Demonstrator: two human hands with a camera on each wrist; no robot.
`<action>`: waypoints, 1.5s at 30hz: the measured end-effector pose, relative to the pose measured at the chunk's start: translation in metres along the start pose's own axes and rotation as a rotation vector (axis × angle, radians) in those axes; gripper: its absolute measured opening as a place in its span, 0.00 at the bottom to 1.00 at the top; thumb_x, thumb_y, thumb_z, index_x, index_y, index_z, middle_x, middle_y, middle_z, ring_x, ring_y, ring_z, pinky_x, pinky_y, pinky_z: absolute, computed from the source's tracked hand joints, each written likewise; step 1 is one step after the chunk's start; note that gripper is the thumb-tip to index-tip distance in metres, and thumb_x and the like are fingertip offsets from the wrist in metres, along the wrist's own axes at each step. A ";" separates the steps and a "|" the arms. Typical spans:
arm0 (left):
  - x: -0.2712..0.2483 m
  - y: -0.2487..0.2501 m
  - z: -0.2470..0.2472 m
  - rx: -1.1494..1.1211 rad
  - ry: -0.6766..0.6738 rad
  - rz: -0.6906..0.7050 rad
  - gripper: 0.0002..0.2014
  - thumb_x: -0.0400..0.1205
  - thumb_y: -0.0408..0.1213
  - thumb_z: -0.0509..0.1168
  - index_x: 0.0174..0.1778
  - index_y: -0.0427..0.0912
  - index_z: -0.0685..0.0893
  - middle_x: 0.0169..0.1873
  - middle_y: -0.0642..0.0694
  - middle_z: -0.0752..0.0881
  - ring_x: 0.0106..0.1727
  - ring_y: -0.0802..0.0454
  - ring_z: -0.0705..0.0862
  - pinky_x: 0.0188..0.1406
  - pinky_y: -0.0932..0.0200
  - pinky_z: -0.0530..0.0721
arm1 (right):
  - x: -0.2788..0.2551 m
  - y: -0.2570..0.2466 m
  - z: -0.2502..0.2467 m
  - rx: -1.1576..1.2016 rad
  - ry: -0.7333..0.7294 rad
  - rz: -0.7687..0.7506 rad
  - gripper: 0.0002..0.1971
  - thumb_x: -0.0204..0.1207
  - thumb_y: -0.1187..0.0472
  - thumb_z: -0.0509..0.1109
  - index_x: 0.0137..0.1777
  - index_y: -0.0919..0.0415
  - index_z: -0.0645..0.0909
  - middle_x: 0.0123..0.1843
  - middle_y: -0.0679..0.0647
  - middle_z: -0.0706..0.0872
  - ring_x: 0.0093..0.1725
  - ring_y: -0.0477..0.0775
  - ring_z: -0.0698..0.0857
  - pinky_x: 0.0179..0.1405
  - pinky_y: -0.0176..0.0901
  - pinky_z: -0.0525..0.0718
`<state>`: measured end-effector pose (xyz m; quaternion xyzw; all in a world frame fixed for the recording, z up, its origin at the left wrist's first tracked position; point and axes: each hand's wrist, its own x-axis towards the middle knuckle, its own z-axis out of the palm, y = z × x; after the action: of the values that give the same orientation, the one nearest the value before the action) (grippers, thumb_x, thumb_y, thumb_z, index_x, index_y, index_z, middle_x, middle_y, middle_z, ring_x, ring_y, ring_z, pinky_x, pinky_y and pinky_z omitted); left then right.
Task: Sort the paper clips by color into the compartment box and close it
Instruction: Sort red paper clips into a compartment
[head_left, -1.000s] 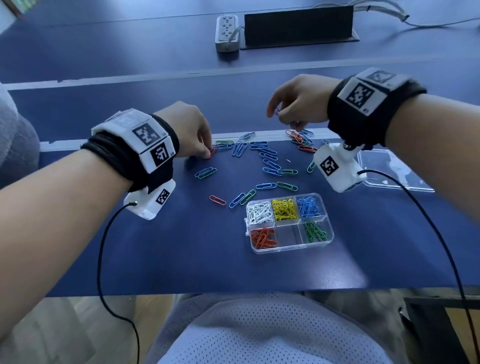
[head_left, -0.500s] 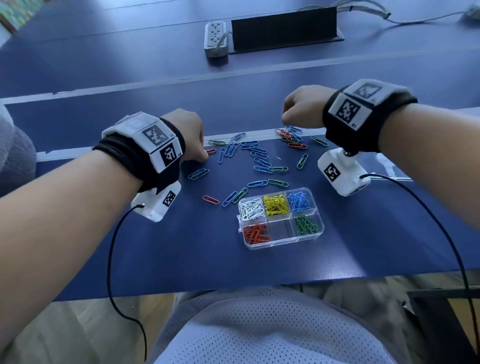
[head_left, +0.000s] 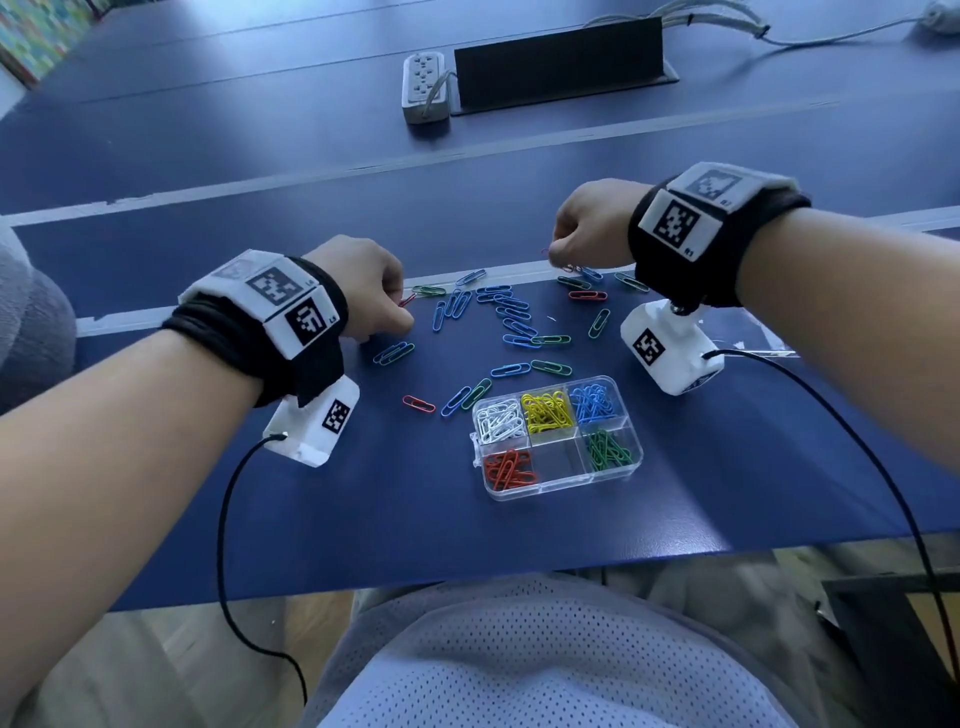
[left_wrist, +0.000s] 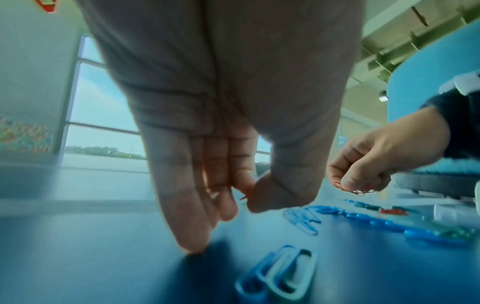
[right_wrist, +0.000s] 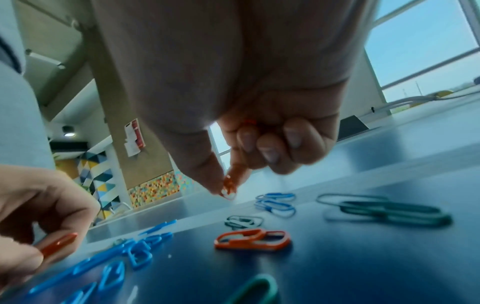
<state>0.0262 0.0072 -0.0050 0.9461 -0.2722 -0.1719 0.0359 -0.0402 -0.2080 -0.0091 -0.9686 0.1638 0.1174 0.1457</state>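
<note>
A clear compartment box (head_left: 558, 483) lies open on the blue table, holding white, yellow, blue, red and green clips in separate cells; one cell is bare. Loose blue, green and red paper clips (head_left: 511, 317) are scattered behind it. My left hand (head_left: 371, 291) pinches a red clip (head_left: 407, 300) at the left of the scatter, the same red clip (right_wrist: 58, 244) showing in the right wrist view. My right hand (head_left: 584, 228) hovers at the far right of the scatter, pinching red clips (right_wrist: 229, 186) between thumb and forefinger, with more tucked under curled fingers. A red clip (head_left: 587, 295) lies just below it.
The box's clear lid (head_left: 753, 340) lies flat on the table to the right, mostly behind the right wrist camera. A power strip (head_left: 423, 85) and a dark cable cover (head_left: 558, 62) sit at the back. The table's near edge (head_left: 467, 577) runs in front of my lap.
The right hand has closed from spread fingers into a pinch on red clips and dropped toward the table. The left hand has stayed at the left of the scatter, holding its red clip.
</note>
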 end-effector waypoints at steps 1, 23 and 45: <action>-0.002 -0.001 0.001 -0.062 0.003 0.008 0.04 0.68 0.35 0.68 0.29 0.42 0.80 0.24 0.47 0.85 0.30 0.51 0.85 0.32 0.63 0.78 | -0.001 0.001 -0.001 0.021 -0.005 0.021 0.16 0.75 0.53 0.62 0.50 0.63 0.85 0.51 0.61 0.88 0.53 0.63 0.84 0.49 0.44 0.80; -0.021 -0.011 0.009 -0.454 -0.114 0.106 0.10 0.74 0.28 0.59 0.34 0.46 0.83 0.28 0.45 0.85 0.29 0.46 0.86 0.47 0.52 0.87 | -0.008 0.014 -0.006 0.658 -0.240 0.203 0.12 0.73 0.75 0.52 0.34 0.65 0.74 0.32 0.57 0.76 0.25 0.52 0.73 0.15 0.28 0.72; -0.038 -0.001 0.011 0.098 -0.068 0.237 0.08 0.75 0.47 0.70 0.43 0.50 0.91 0.31 0.53 0.86 0.36 0.57 0.79 0.41 0.62 0.78 | -0.023 0.002 0.004 -0.174 -0.080 0.115 0.14 0.71 0.54 0.67 0.31 0.64 0.79 0.23 0.56 0.76 0.34 0.60 0.77 0.37 0.42 0.76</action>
<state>-0.0070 0.0279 -0.0040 0.9016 -0.3910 -0.1851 0.0004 -0.0624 -0.2021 -0.0071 -0.9611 0.2025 0.1777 0.0606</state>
